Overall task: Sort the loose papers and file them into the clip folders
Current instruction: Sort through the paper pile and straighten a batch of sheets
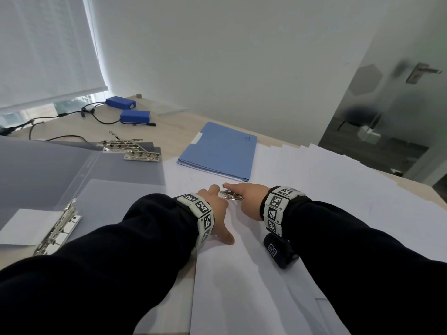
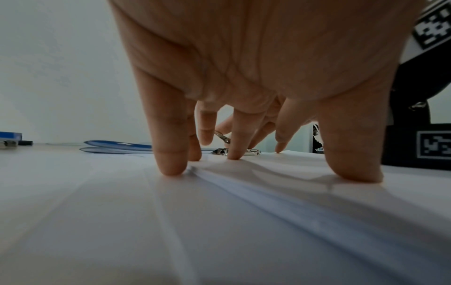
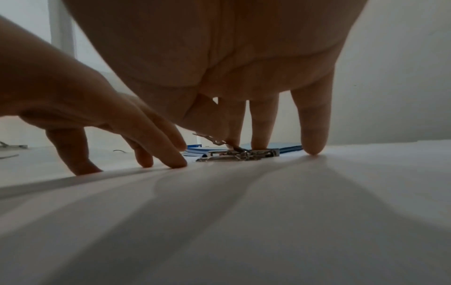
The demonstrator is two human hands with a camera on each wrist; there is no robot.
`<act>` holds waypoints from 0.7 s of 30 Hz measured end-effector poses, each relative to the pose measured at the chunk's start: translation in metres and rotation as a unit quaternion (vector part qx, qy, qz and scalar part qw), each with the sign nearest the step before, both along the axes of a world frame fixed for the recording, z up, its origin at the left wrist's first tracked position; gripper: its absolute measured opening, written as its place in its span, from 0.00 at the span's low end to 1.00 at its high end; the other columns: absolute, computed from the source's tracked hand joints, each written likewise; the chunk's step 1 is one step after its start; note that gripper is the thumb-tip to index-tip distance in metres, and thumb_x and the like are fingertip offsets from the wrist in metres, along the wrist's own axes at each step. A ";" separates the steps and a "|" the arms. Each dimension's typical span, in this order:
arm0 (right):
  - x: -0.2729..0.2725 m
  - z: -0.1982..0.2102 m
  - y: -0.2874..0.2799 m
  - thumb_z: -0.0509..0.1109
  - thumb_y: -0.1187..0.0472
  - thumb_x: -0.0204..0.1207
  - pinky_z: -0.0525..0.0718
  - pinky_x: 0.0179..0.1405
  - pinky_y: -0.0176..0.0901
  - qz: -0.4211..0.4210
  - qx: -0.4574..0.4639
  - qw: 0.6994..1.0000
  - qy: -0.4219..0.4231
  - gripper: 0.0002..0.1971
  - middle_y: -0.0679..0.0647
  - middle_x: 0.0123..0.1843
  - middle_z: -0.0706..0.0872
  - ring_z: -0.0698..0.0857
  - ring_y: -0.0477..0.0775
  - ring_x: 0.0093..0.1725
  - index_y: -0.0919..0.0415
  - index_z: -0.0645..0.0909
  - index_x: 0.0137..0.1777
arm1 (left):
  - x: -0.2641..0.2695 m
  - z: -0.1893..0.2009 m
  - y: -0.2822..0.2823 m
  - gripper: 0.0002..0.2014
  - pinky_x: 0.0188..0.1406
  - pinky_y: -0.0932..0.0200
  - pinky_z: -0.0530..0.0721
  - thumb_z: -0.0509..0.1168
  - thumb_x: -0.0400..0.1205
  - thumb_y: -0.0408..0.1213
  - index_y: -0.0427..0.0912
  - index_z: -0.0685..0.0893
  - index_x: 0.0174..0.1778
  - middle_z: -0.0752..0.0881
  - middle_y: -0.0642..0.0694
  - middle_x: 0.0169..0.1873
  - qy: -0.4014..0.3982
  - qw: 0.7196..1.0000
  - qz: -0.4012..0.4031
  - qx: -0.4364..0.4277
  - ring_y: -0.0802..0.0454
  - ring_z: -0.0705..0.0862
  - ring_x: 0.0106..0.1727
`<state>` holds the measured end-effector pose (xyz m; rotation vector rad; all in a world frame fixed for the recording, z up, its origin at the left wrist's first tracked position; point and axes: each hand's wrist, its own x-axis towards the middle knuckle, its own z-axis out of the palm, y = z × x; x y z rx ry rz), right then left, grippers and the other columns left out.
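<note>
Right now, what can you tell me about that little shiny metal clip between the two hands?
The metal clip is a silvery spring clamp with a flat base plate and a thin lever, which stands raised at a slant. It lies on the white papers, just in front of the closed blue folder. The right hand pinches the lever while other fingers rest at the base. The left hand presses the papers beside it.

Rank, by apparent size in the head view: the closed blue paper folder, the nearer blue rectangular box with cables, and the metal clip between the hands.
1. Closed blue paper folder, clearly largest.
2. Nearer blue rectangular box.
3. Metal clip, partly hidden by fingers.
Box and clip look close in size; the box lies farther away, so their order is unsure.
</note>
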<state>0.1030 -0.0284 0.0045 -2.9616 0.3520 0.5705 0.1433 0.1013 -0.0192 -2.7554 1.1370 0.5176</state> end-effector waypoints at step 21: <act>-0.003 -0.005 -0.007 0.56 0.66 0.81 0.76 0.65 0.44 -0.005 -0.021 1.000 0.000 0.35 0.53 0.77 0.75 0.79 0.59 0.69 0.42 0.54 0.85 | -0.002 0.012 -0.002 0.48 0.66 0.45 0.76 0.74 0.63 0.70 0.49 0.72 0.75 0.61 0.49 0.82 -0.011 1.000 -0.028 0.007 0.41 0.72 0.71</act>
